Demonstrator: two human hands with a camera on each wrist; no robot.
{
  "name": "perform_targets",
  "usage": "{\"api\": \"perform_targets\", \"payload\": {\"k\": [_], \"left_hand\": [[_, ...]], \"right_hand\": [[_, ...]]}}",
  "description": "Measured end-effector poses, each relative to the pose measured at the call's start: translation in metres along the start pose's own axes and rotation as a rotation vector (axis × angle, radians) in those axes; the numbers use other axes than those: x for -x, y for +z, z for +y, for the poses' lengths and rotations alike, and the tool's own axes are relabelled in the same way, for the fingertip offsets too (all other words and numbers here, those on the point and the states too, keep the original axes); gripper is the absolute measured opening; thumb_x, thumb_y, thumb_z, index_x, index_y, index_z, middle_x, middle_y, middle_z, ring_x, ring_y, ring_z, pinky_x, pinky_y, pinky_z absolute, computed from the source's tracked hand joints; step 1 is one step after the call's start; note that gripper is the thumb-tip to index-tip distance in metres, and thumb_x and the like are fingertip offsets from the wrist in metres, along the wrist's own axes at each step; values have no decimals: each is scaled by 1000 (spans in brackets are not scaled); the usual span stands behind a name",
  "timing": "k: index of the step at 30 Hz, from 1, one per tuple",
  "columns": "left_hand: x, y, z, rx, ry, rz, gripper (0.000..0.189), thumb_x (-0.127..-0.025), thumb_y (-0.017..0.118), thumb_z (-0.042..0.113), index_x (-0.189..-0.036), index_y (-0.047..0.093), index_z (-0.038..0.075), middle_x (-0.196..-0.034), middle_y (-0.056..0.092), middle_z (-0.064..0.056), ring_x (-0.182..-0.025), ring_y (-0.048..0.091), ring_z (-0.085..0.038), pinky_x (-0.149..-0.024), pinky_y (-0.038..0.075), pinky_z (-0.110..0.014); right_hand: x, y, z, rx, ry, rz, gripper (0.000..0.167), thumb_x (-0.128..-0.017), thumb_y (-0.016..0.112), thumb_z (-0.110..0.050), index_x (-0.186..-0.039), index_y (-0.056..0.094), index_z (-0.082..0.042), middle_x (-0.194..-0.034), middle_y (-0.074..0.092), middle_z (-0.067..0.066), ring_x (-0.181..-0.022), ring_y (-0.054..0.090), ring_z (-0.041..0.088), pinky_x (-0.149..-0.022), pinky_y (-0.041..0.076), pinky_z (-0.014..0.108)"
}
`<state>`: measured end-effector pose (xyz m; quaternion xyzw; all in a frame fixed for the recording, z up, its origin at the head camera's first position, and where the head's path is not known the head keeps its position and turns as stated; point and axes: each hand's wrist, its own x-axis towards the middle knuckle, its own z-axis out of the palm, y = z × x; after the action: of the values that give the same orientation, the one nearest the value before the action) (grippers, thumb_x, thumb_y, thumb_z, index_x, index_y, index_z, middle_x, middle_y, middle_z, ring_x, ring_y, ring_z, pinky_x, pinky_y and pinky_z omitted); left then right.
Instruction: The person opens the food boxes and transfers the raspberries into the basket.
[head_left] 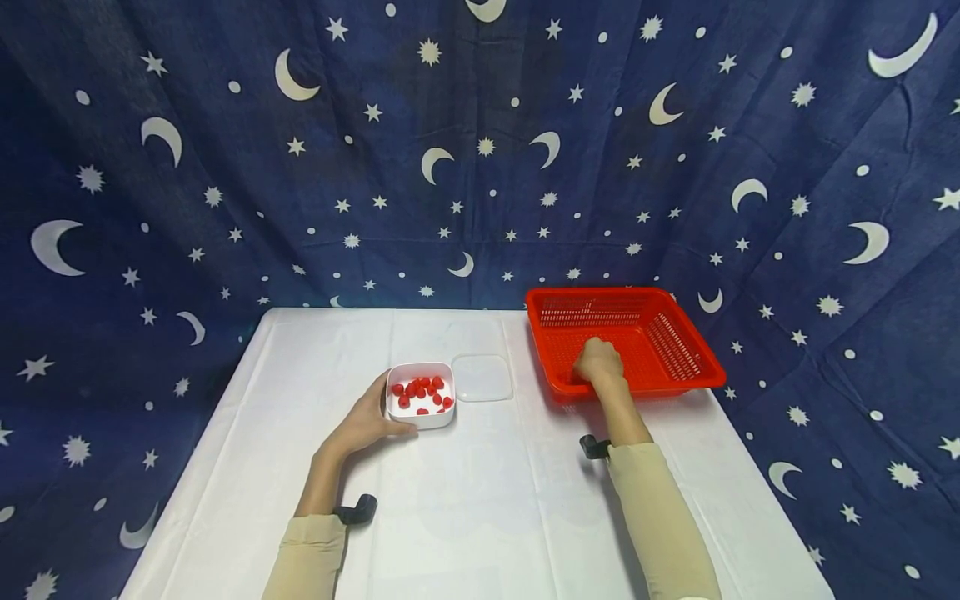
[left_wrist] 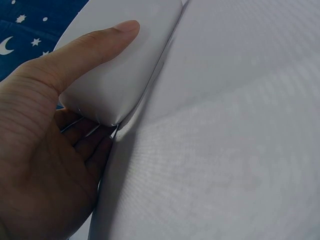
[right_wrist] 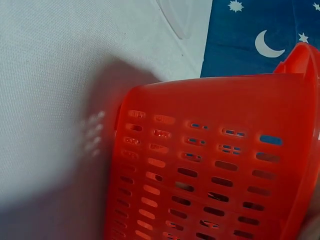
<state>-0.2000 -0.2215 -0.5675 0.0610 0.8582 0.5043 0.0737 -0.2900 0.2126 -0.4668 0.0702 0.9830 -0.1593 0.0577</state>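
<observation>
My left hand (head_left: 369, 423) holds a small white square container (head_left: 420, 420) by its left side, the thumb (left_wrist: 102, 42) along the near wall and the fingers round the other side. Inside the container lie several small red raspberry-like pieces (head_left: 421, 392). Over on the right, my right hand (head_left: 600, 360) reaches down into a red slotted plastic basket (head_left: 678, 388). Its fingers point down and are mostly hidden, so what they hold cannot be seen. The basket's near wall (right_wrist: 225, 95) blocks the right wrist view of that hand.
A clear flat lid (head_left: 482, 377) lies on the white tablecloth (head_left: 450, 517), just right of the container. Behind the table hangs a dark blue curtain (head_left: 390, 233) with moons and stars. The basket stands near the table's back right corner.
</observation>
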Motion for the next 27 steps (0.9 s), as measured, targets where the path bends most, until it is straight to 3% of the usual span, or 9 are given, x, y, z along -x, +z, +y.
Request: {"api": "perform_targets", "payload": {"k": [5,8,11,13,17,22,27], "left_hand": [[0,1,0,-1,2,-1,132,-66,99,39,-167,19,12,-170,27,-13,-158,20,-37,-125,20,-62],[-1,1,0,-3,3,1,132,-65,99,39,-167,19,13,-170,28,-13,-158,20,-36,-125,20,-61],[-1,1,0,0,5,0,131,-65,99,38,-167,19,12,-170,28,-13,-158,21,-36,-125,21,-61],[-1,0,0,3,6,-2,131,-66,99,38,-167,19,12,-170,29,-13,-158,22,-37,-124,23,-62],[-1,-1,0,12,14,-1,131,-65,99,38,-166,20,12,-169,30,-12,-157,23,-36,-124,24,-62],[-2,-1,-2,15,34,3,130,-65,100,35,-166,21,12,-169,32,-12,-157,24,-35,-125,22,-59],[-3,0,-3,7,35,2,130,-65,100,37,-166,21,12,-168,32,-12,-157,25,-34,-126,22,-58]], "right_hand": [[1,-5,0,-28,-7,58,10,-81,69,-9,-75,69,-1,-79,66,18,-81,64,38,-71,57,48],[3,-11,-3,-60,-8,77,23,-82,65,-7,-60,57,-8,-62,50,8,-67,55,31,-59,48,41],[7,-18,-10,-105,-23,88,32,-82,60,-4,-53,47,-12,-54,34,1,-60,41,25,-53,35,36],[11,-24,-17,-120,-43,104,33,-81,59,-4,-51,50,-12,-52,35,-1,-60,40,23,-53,34,35],[19,-33,-32,-125,-76,122,27,-84,64,-8,-57,66,-11,-57,52,-1,-69,51,25,-61,43,37],[29,-38,-53,-142,-131,140,15,-89,70,-12,-79,81,-8,-79,73,6,-85,66,31,-78,57,49],[39,-39,-75,-163,-188,154,10,-91,75,-14,-90,84,-9,-89,79,9,-89,70,34,-82,60,51]]}}
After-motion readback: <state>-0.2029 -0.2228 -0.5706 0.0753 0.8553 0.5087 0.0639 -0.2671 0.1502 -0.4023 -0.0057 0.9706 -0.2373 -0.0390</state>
